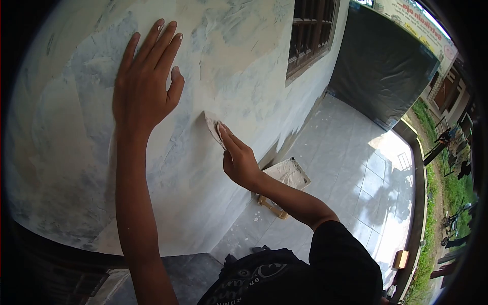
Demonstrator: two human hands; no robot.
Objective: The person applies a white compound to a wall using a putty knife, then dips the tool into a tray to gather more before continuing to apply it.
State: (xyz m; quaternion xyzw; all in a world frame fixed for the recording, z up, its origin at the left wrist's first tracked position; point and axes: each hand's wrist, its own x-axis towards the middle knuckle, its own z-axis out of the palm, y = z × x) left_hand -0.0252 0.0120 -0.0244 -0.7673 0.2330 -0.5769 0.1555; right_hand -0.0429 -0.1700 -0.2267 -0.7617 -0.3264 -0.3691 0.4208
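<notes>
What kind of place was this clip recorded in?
Probably a house's tiled porch or terrace: a patchily coated wall with a barred window, grey floor tiles, and a grass strip just past the low edge.

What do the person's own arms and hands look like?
The left hand and right hand are bare, without gloves; pale smears mark the left fingertips. Both forearms are uncovered. The right arm has a short black sleeve; no left sleeve shows.
</notes>
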